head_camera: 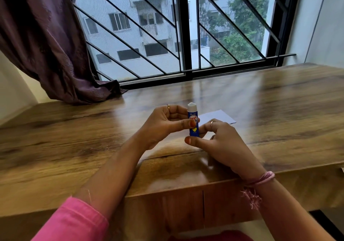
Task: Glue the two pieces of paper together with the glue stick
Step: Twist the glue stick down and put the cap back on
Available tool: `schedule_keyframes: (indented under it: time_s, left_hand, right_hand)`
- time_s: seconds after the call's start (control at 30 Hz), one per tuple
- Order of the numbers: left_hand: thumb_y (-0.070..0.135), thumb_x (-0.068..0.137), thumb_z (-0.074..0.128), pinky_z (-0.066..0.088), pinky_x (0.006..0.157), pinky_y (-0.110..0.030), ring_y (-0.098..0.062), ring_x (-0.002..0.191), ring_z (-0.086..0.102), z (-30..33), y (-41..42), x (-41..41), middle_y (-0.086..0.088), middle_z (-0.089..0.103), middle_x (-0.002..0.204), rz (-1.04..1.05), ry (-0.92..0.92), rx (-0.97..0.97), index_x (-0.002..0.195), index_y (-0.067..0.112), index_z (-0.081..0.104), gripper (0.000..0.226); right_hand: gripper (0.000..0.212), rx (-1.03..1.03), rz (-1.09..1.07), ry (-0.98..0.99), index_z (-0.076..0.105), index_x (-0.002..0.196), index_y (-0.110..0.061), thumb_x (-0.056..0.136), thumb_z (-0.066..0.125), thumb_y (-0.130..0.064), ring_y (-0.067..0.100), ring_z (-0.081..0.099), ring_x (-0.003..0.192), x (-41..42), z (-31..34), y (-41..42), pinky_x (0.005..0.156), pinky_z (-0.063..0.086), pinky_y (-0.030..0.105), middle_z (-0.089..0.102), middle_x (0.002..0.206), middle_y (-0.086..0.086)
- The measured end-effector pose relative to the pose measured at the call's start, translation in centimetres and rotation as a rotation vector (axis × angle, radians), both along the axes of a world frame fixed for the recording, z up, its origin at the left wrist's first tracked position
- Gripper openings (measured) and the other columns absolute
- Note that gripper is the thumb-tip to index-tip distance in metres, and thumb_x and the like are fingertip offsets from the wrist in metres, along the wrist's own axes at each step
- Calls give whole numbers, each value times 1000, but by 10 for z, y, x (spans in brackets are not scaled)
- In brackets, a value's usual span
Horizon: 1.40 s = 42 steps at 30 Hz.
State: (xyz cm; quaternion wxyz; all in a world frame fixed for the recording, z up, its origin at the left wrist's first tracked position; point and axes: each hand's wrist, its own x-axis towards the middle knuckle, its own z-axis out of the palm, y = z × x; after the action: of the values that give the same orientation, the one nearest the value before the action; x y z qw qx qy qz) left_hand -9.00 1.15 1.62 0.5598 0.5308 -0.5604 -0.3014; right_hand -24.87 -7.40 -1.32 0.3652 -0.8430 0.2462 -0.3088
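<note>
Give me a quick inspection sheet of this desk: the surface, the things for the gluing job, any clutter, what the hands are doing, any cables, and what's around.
Surface: glossy wooden table with streaky grain, set against a window.
Job's things: glue stick, blue label, held upright with its white tip uncovered; white paper lying flat beyond the hands, whether one sheet or two cannot be told.
Clutter: nothing seen.
Hands: left hand pinches the stick's body; right hand grips its base.
Cables: nothing seen.
Surroundings: purple curtain draped onto the table's far left; barred window showing buildings and trees.
</note>
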Motion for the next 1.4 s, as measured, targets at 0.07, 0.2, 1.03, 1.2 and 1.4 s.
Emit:
schedule_keyframes:
  time_s: [0.07, 0.2, 1.03, 1.2, 1.4]
  left_hand:
    - [18, 71, 75, 55, 80, -28, -24, 98, 70, 0, 0, -1, -6, 75, 97, -11, 7, -3, 94, 16, 70, 24]
    - [19, 71, 75, 56, 80, -29, -24, 97, 70, 0, -1, 1, -6, 75, 96, -3, 22, -8, 94, 17, 71, 23]
    - [24, 68, 75, 55, 89, -38, -27, 101, 68, 1, 1, 1, -10, 74, 100, 36, 0, 17, 99, 10, 67, 35]
    - [30, 67, 78, 56, 86, -32, -26, 101, 69, 1, 0, 0, -8, 75, 99, 8, 35, 3, 96, 16, 70, 33]
    - [27, 67, 77, 56, 87, -33, -26, 100, 69, 0, 1, 4, -8, 74, 99, 31, 35, 0, 97, 15, 69, 33]
  right_hand:
    - [27, -10, -35, -5, 62, 72, -31, 64, 77, -52, 1, 48, 64, 0, 0, 1, 58, 32, 21, 56, 82, -11]
    - [32, -32, -28, 13, 53, 71, -35, 63, 73, -59, 0, 48, 66, 2, 0, 2, 58, 32, 19, 52, 84, -14]
    - [24, 76, 32, -62, 69, 83, -27, 71, 75, -47, -2, 46, 57, 0, -1, 0, 59, 32, 18, 59, 87, -8]
    - [27, 58, 16, -13, 56, 75, -34, 68, 73, -54, 1, 48, 64, -1, 0, 2, 58, 35, 21, 56, 84, -11]
    - [13, 107, 95, -64, 60, 80, -40, 76, 71, -46, -2, 49, 60, -1, 1, 2, 62, 35, 20, 58, 80, -12]
